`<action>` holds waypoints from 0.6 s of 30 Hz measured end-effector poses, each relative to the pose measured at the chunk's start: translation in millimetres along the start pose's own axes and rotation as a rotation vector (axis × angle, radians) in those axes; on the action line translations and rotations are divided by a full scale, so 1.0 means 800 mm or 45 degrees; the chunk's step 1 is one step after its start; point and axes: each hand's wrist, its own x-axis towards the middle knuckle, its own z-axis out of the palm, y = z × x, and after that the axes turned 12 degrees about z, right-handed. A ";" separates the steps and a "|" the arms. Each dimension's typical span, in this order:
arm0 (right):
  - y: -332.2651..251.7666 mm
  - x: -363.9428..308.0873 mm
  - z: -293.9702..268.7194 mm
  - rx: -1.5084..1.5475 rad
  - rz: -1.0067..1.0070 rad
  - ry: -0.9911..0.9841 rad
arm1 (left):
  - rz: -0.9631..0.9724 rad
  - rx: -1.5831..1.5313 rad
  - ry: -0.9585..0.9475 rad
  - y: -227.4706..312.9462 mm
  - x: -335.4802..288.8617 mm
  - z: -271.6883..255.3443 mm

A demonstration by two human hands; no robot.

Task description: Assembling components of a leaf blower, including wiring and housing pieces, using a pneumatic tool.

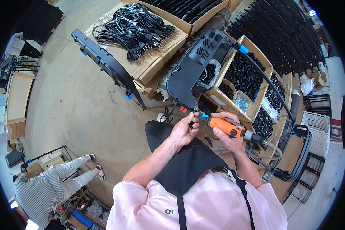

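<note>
My right hand (234,142) is wrapped round an orange power screwdriver (224,125), which points left. A clear hose (275,149) runs from its rear end. My left hand (182,132) is closed just left of the tool's blue tip. Something small and dark shows in its fingers, too hidden to name. Fingertips and tool tip meet at the near end of a black frame part (184,90), which carries a vented black housing (207,46). Small red pieces (183,109) sit beside my left fingertips.
Wooden bins (223,96) at the right hold many small black parts and silver screws. Black power cords (140,30) are heaped on a cardboard box (157,63). A long black frame (107,63) stands at its left. Another person (46,188) bends over at lower left.
</note>
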 end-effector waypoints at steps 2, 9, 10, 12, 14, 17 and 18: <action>-0.004 0.003 0.004 0.059 0.039 0.009 | -0.016 -0.031 -0.020 -0.001 0.004 -0.008; -0.009 0.011 0.012 -0.009 0.055 0.037 | -0.042 -0.052 -0.018 0.003 0.004 0.002; -0.009 0.014 0.013 -0.027 0.080 0.042 | -0.039 -0.056 -0.018 0.003 0.006 0.000; -0.012 0.019 0.016 -0.049 0.104 0.042 | -0.010 -0.041 -0.073 0.002 0.009 -0.003; -0.015 0.025 0.020 -0.104 0.108 0.056 | 0.008 0.088 0.016 0.000 0.006 0.003; -0.015 0.034 0.023 -0.204 0.090 0.051 | 0.003 0.306 0.051 0.001 -0.002 -0.001; -0.017 0.036 0.023 -0.207 0.090 0.049 | -0.020 0.395 -0.001 0.002 -0.004 -0.003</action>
